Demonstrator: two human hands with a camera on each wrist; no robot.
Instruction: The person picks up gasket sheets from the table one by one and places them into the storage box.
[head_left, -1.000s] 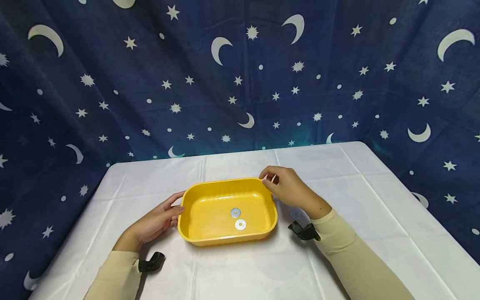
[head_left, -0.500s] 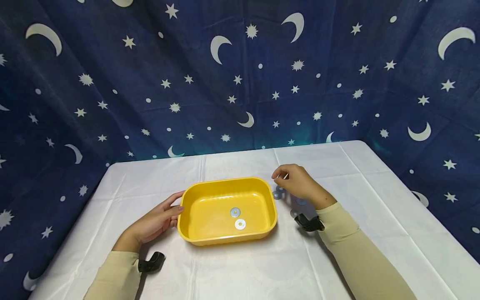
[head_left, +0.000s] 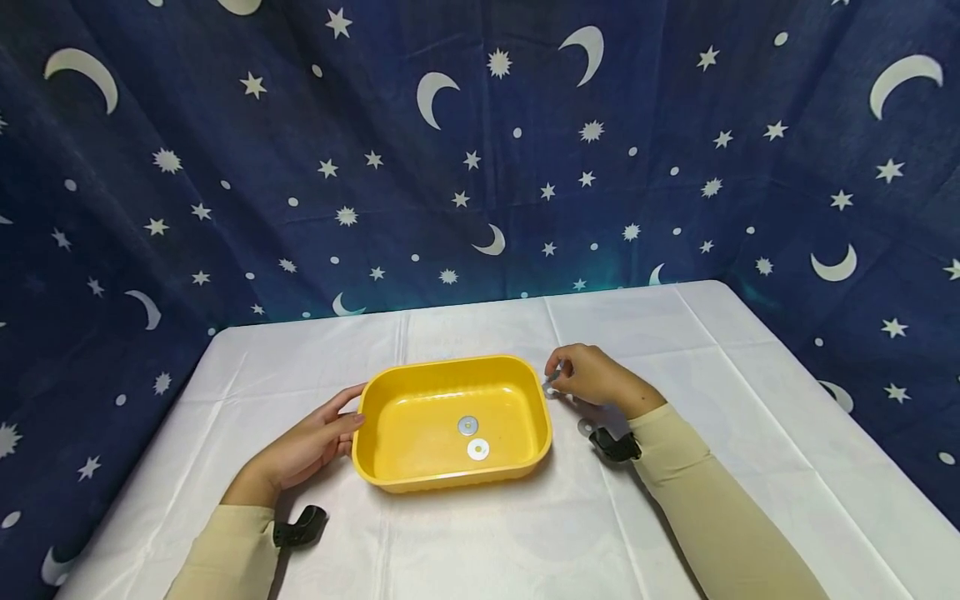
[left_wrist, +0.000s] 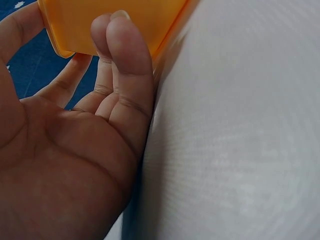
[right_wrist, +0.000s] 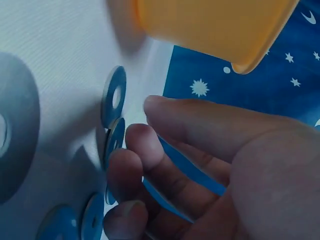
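Note:
A yellow plastic tray (head_left: 390, 462) stands on the white cloth, with two flat metal washers (head_left: 468, 419) on its floor. My left hand (head_left: 311, 446) grips the tray's left end, thumb at the rim and fingers along the outer wall. Just off the right end, my right hand (head_left: 596, 379) reaches down to loose washers (head_left: 552, 393) on the cloth. In the right wrist view its thumb and index finger are apart, with fingertips right at a small group of washers (right_wrist: 107, 107). Part of that group is hidden behind the fingers.
Another washer (head_left: 586, 427) lies by the right wrist strap (head_left: 615, 446); a large-looking one (right_wrist: 25, 165) shows close up in the right wrist view. White cloth (head_left: 480, 550) covers the table. A dark blue curtain (head_left: 420, 192) with moons and stars hangs behind it.
My right hand has moved right from the tray's right rim, then lowered toward the loose washers on the cloth. The left hand and the tray have stayed in place.

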